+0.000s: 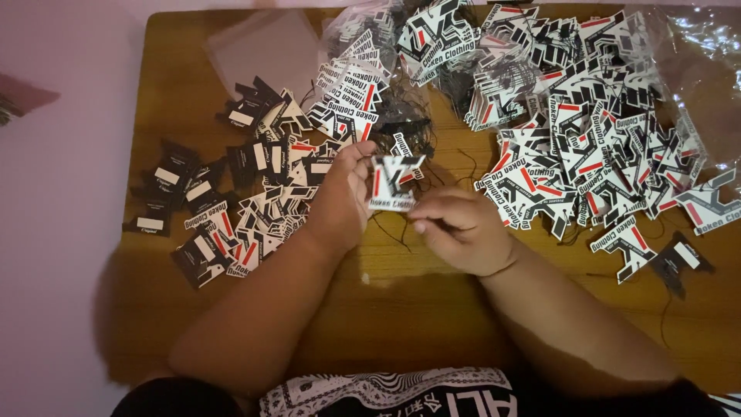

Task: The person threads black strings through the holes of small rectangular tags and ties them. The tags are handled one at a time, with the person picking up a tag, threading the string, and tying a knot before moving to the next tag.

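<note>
My left hand (340, 197) holds a white, black and red cardboard clothing tag (394, 181) upright by its left edge, over the middle of the wooden table (432, 309). My right hand (459, 228) is curled just below and right of the tag, fingers pinched together, apparently on a thin black string (390, 228) that trails down from the tag. A spread of similar tags, many face down and black, lies to the left (231, 201). A much larger heap of face-up tags (587, 123) lies to the right.
Clear plastic bags lie at the table's back left (266, 46) and far right (695, 69). A bundle of black strings and tags (394, 85) sits at the back centre. Pink surface borders the table's left edge (62, 193).
</note>
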